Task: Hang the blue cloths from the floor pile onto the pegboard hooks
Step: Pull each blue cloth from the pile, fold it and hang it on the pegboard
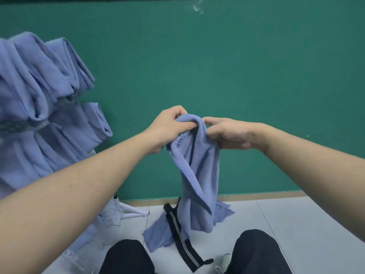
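Green wall (217, 66), hung cloths (39, 86) at left, both hands' grip, left hand (167, 129), right hand (227, 133), pinching blue cloth (197, 175)

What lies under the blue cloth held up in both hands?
Below the held cloth, more blue cloth lies on the floor with a black striped strap across it. The held cloth hides the middle.

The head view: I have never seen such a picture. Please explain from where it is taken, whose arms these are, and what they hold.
The camera sits on a person's head and looks forward and down, so the two bare arms are that person's own. The left hand and the right hand together pinch the top of one blue cloth, which hangs down between them. More blue cloths lie on the pale floor with a black strap. At left, hung blue cloths already cover a rack before the green wall.
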The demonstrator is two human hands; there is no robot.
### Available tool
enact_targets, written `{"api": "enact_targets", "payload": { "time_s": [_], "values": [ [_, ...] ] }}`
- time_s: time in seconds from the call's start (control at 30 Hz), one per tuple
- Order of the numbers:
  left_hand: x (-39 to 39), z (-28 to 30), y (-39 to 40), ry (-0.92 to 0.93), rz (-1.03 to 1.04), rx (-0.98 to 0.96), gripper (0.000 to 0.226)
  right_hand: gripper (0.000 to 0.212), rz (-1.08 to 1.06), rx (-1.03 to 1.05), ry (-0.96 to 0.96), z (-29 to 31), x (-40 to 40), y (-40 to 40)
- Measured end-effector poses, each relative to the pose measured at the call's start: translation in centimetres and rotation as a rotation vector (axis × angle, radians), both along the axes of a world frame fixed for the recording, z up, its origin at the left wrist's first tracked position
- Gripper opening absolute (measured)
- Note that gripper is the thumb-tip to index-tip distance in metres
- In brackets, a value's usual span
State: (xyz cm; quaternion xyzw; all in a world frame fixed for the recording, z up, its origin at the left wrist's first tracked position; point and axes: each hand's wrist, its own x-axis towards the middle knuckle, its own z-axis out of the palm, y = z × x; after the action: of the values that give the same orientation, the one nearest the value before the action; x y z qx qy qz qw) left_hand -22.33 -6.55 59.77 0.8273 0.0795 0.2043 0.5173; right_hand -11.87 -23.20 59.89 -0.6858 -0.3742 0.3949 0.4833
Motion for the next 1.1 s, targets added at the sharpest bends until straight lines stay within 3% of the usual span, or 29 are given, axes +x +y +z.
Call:
{"api": "enact_targets", "payload": {
  "time_s": [0.07,0.2,0.33,0.47,0.57,0.67,0.8,0.9,1.03,1.1],
  "values": [
    [-0.3,0.3,0.0,0.019,-0.009,0.007,0.027,0.052,0.065,-0.028,0.026,0.7,-0.8,0.0],
    [-1.9,0.2,1.1,0.195,-0.116,0.120,0.025,0.021,-0.006,-0.042,-0.065,1.6,-1.5,-0.5],
    [-3.6,-1.5,2.6,0.337,-0.168,0.077,0.026,0.017,-0.128,0.055,-0.126,1.6,-1.4,-1.0],
    [-4.3,-3.2,3.5,0.254,-0.209,-0.123,0.020,0.018,-0.233,0.164,-0.097,1.5,-1.0,-1.3],
    [-4.1,-3.0,3.1,0.108,-0.119,-0.279,0.009,0.031,-0.246,0.076,-0.083,1.4,-1.0,-1.9],
    [-3.5,-2.1,2.2,0.010,-0.058,-0.194,0.012,0.037,-0.147,0.012,-0.013,1.2,-1.4,-2.1],
    [-3.1,-0.6,0.0,-0.012,-0.121,-0.114,0.012,0.013,-0.079,-0.023,0.100,0.8,-1.9,-1.2],
    [-3.0,-0.1,-0.5,0.005,-0.116,-0.062,0.010,0.024,-0.174,0.019,0.120,0.8,-2.5,-0.4],
    [-3.4,-0.1,-0.1,-0.007,-0.082,-0.067,0.010,0.006,-0.180,0.061,0.035,1.1,-2.9,-0.2],
    [-3.7,-0.3,0.2,0.018,-0.098,-0.043,0.006,0.020,-0.247,0.099,-0.030,1.3,-2.8,-0.2]
  ]
}}
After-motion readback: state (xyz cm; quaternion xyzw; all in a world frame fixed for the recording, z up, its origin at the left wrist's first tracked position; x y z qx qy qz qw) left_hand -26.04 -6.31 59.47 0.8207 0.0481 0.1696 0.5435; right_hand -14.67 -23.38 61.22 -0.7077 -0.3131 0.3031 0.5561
